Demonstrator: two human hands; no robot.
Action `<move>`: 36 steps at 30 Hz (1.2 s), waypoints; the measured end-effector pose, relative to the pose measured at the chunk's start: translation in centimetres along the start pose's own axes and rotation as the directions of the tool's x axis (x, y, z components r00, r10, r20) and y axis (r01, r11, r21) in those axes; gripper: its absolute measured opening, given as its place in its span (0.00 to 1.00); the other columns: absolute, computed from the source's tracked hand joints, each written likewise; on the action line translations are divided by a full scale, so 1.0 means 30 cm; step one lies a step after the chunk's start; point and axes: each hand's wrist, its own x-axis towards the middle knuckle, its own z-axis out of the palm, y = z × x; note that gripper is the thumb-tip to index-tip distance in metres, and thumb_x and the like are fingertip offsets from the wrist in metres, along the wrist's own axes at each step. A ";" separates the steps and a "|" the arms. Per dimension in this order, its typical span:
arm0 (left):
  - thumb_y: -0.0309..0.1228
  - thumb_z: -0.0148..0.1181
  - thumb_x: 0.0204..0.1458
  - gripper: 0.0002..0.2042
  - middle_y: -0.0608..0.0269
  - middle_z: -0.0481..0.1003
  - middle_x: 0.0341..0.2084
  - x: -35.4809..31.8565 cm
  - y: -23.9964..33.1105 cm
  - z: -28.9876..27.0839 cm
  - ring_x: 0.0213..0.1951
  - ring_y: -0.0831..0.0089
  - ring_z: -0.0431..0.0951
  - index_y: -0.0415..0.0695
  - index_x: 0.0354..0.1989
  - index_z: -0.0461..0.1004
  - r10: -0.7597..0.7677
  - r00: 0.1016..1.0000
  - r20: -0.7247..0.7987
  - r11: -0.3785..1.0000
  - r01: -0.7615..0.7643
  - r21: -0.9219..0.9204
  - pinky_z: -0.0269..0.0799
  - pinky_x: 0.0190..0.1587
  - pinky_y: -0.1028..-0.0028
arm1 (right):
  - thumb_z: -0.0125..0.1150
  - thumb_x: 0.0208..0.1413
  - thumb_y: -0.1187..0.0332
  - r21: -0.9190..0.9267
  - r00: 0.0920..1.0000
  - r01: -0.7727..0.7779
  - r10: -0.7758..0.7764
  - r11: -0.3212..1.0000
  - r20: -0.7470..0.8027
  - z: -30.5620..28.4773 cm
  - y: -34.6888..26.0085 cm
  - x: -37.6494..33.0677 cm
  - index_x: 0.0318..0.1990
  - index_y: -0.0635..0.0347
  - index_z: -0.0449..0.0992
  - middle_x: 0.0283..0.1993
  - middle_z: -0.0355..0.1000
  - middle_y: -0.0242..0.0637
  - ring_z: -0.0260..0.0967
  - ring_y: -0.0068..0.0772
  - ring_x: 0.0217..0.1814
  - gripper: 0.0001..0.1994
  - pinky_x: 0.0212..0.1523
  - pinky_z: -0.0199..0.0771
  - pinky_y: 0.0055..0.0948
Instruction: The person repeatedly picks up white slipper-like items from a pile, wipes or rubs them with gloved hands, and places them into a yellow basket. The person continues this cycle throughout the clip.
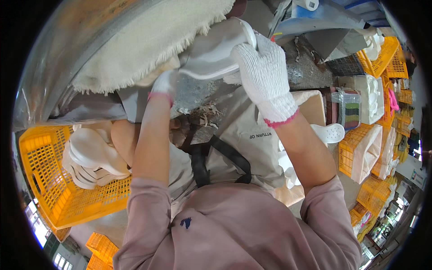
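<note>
Bright windows [36, 221] at lower left; yellow crates [374, 194] stacked along right; greyish floor [108, 225].

The smooth moulded piece [209, 51] is glossy white with grey shading. The knitted glove on the right hand [263, 72] is white, finely ribbed, with a bright pink cuff edge; the glove on the left hand [164, 85] is white with a pink edge, its weave blurred. The broad fringed fabric disc [148, 47] is plain cream. The slotted plastic crate [47, 180] is yellow-orange with a repeating lattice; the curved pieces [87, 150] inside are off-white. The short-sleeved shirt [252, 225] is dusty mauve with one navy patch [186, 222]. The cloth apron [256, 150] is greyish beige with dark lettering; its strap [230, 155] is black.
</note>
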 end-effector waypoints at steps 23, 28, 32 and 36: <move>0.42 0.68 0.64 0.17 0.69 0.83 0.35 -0.351 0.294 0.130 0.35 0.80 0.80 0.38 0.46 0.82 -0.142 0.937 0.320 0.702 0.323 -0.635 0.77 0.38 0.75 | 0.62 0.62 0.59 0.145 0.789 -0.473 0.344 0.869 0.509 -0.018 -0.022 0.095 0.46 0.62 0.80 0.42 0.80 0.54 0.78 0.58 0.48 0.15 0.50 0.79 0.45; 0.43 0.66 0.62 0.16 0.63 0.83 0.30 -0.271 0.391 0.347 0.30 0.71 0.81 0.40 0.41 0.82 -0.372 0.926 0.067 0.555 0.280 -0.784 0.77 0.35 0.65 | 0.75 0.50 0.62 0.363 0.669 -0.740 0.556 0.567 0.494 -0.242 -0.191 -0.065 0.71 0.72 0.63 0.61 0.76 0.50 0.76 0.37 0.62 0.42 0.63 0.74 0.36; 0.38 0.61 0.60 0.13 0.50 0.85 0.37 -0.160 0.396 0.363 0.42 0.52 0.86 0.45 0.49 0.80 0.371 0.910 -0.183 0.886 -0.288 0.363 0.80 0.46 0.61 | 0.71 0.50 0.67 0.288 0.757 -0.650 0.633 0.703 0.163 -0.167 -0.158 -0.138 0.71 0.67 0.62 0.59 0.75 0.50 0.77 0.41 0.58 0.40 0.59 0.77 0.36; 0.41 0.64 0.54 0.21 0.43 0.83 0.45 -0.038 0.359 0.287 0.51 0.42 0.81 0.47 0.55 0.79 0.334 0.938 -0.091 0.791 -0.226 0.568 0.77 0.55 0.56 | 0.71 0.48 0.58 0.320 0.787 -0.596 0.615 0.737 0.050 -0.028 -0.062 -0.090 0.71 0.67 0.65 0.63 0.74 0.61 0.73 0.61 0.66 0.42 0.66 0.73 0.43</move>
